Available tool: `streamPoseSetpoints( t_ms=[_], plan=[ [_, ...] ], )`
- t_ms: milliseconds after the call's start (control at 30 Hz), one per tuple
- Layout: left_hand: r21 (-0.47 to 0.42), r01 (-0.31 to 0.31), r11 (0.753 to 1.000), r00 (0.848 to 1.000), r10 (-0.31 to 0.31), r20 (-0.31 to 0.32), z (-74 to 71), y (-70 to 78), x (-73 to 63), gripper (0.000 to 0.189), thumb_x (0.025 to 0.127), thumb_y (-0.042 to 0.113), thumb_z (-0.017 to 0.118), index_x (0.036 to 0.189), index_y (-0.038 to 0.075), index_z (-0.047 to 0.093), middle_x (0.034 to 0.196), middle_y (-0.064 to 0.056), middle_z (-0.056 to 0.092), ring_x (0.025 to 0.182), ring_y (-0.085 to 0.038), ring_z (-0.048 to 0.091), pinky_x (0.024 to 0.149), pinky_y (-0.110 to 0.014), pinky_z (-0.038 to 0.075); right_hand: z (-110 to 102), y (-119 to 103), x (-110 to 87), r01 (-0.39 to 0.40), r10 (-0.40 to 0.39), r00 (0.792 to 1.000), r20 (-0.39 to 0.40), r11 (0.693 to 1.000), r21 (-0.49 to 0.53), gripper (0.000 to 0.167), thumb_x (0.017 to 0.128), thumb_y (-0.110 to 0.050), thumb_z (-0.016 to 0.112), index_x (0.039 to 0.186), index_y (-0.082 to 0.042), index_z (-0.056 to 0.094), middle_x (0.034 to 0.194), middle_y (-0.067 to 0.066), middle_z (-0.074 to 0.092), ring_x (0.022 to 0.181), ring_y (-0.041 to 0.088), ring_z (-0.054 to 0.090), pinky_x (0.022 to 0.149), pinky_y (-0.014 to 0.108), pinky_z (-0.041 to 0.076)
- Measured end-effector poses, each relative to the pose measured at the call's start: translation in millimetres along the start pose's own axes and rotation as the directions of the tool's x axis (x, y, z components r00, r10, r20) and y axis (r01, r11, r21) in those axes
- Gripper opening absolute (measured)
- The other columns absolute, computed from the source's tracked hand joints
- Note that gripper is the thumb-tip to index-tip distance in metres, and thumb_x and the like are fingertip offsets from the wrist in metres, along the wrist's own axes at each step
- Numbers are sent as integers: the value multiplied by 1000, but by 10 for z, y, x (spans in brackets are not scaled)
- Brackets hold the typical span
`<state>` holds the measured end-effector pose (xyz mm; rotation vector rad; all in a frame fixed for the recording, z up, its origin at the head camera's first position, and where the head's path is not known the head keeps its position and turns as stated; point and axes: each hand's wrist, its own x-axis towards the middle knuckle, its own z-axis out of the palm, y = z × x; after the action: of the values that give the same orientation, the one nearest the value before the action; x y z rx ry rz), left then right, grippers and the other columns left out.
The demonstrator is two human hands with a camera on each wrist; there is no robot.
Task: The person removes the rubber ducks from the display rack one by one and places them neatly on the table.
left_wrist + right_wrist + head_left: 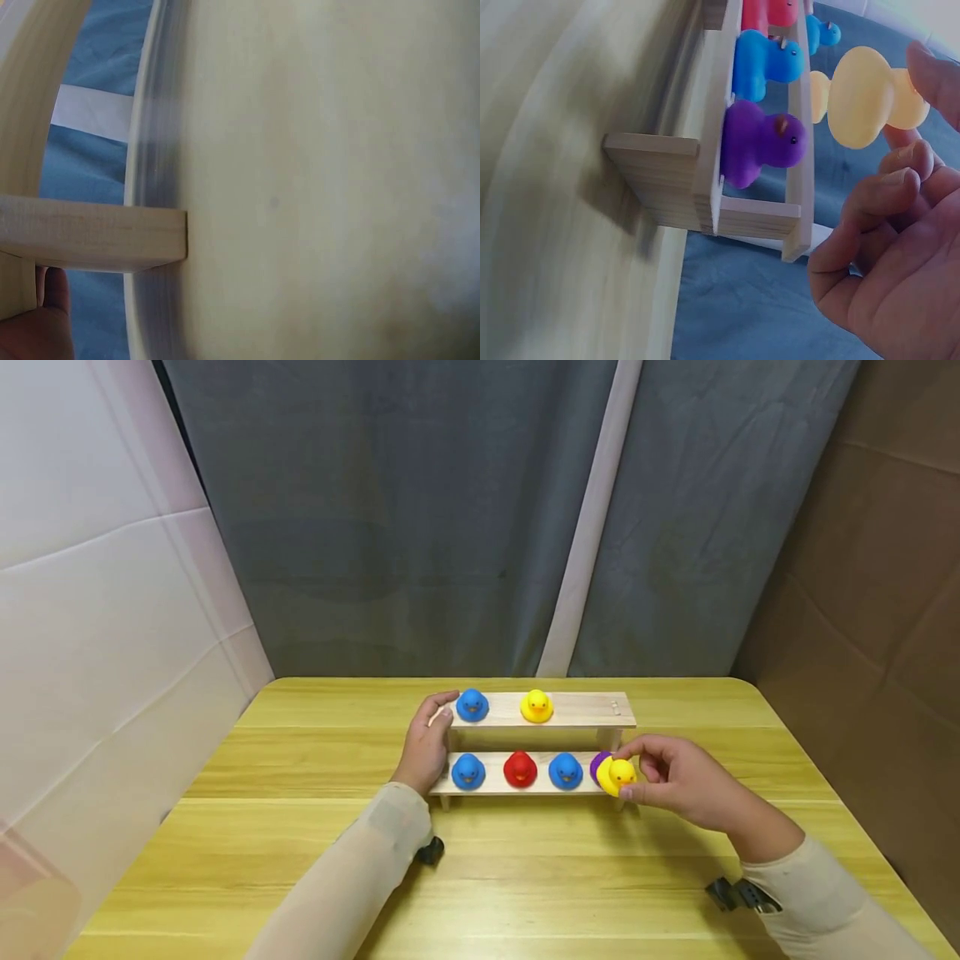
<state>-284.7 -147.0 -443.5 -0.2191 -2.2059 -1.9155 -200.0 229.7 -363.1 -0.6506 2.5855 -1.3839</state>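
My right hand (686, 781) pinches a yellow rubber duck (617, 777) between thumb and fingers, at the right end of the lower shelf. In the right wrist view, this yellow duck (861, 97) is raised off the shelves. Behind it, a purple duck (757, 142) sits on the lower shelf, mostly hidden in the head view. My left hand (426, 743) grips the left end of the two-tier wooden stand (585, 710) at the upper shelf. Along the lower shelf stand a blue duck (468, 772), a red duck (520, 769) and another blue duck (566, 771).
The upper shelf bears a blue duck (472, 705) at its left and a yellow duck (537, 706) near its middle. A light wooden table (510, 877) carries the stand, with a grey curtain (375, 527) behind and side walls left and right.
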Motion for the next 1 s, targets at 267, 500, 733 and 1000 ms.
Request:
streamPoseSetpoints(
  t_ms=[267, 500, 733, 1000],
  plan=[
    [-6, 10, 1000, 1000, -10, 7, 0, 10, -7, 38, 112, 21, 41, 144, 10, 59, 153, -8, 54, 151, -27, 39, 128, -51, 22, 53, 113, -33, -22, 20, 998, 56, 999, 39, 37, 87, -14, 87, 116, 0, 69, 76, 5, 46, 68, 14, 46, 57, 24, 39],
    [-3, -1, 1000, 1000, 1, 7, -2, 6, -7, 37, 111, 19, 41, 142, 13, 60, 152, -8, 55, 150, -26, 39, 128, -51, 23, 103, 200, -33, -42, 38, 996, 83, 998, 45, 37, 87, -15, 87, 116, 0, 69, 77, 5, 48, 70, 14, 47, 58, 23, 40],
    [11, -11, 1000, 1000, 11, 6, 2, 21, -7, 39, 111, 19, 40, 144, 10, 58, 153, -9, 54, 151, -27, 39, 128, -51, 22, 144, 259, -64, -56, 52, 994, 97, 998, 41, 39, 86, -16, 88, 117, -1, 69, 77, 3, 49, 70, 13, 48, 58, 23, 40],
    [5, -13, 1000, 1000, 13, 7, -4, -7, 7, 38, 111, 18, 41, 143, 10, 59, 154, -10, 54, 151, -27, 39, 128, -51, 22, 174, 292, -109, -40, 34, 994, 104, 998, 51, 35, 86, -13, 87, 115, -1, 71, 74, 3, 48, 67, 11, 47, 56, 23, 39]
  ],
)
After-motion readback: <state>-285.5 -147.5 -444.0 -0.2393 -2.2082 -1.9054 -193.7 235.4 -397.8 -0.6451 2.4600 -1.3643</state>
